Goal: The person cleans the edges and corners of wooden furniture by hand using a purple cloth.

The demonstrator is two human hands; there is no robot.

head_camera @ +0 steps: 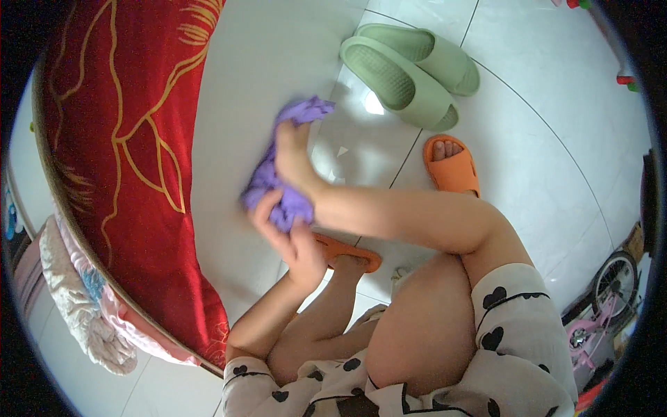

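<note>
A crumpled purple cloth (268,174) is bunched between both hands, in front of a smooth pale surface (250,62). My left hand (292,247) grips its near end, with fingers and thumb curled around the bunched fabric. Farther out, my right hand (294,151) is bent at the wrist and holds the upper part of the cloth. Motion blurs both hands, and the right fingertips are hidden by the fabric. A loose fold of the cloth sticks out past the right hand.
Red fabric (151,104) with gold line patterns covers a surface at left. Green slippers (417,78) lie on the tiled floor (521,156). My feet wear orange slippers (451,169). A pink bicycle (594,328) stands at right; light bedding (78,307) hangs at lower left.
</note>
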